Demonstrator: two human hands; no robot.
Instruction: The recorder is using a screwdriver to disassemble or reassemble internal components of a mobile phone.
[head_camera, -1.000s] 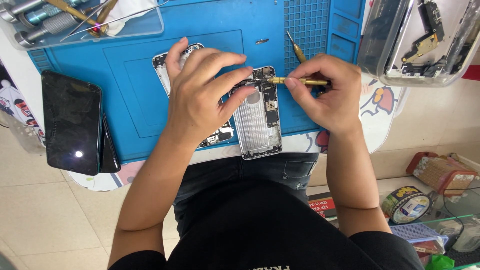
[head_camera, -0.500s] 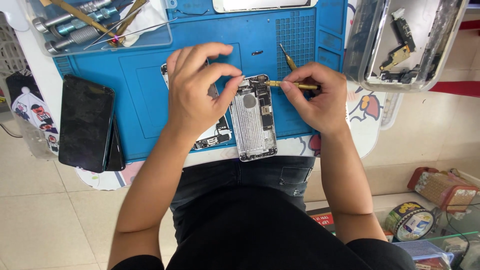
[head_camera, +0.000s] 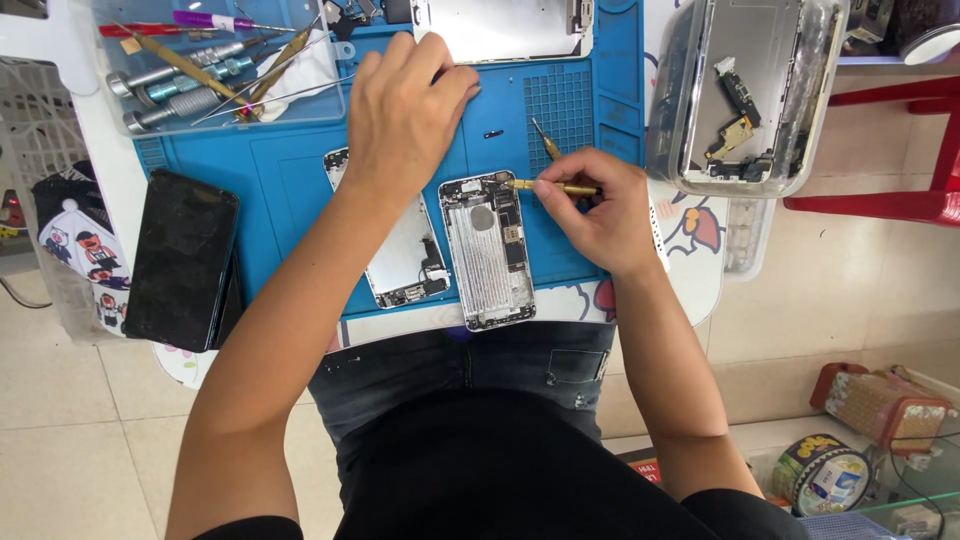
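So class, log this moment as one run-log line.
left hand: reaching up mat, empty | right hand: gold screwdriver tip on opened phone | blue mat

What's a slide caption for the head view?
Right hand holds a screwdriver to an opened phone on a blue mat; left hand reaches away.

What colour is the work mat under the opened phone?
Blue mat, seen in the head view.
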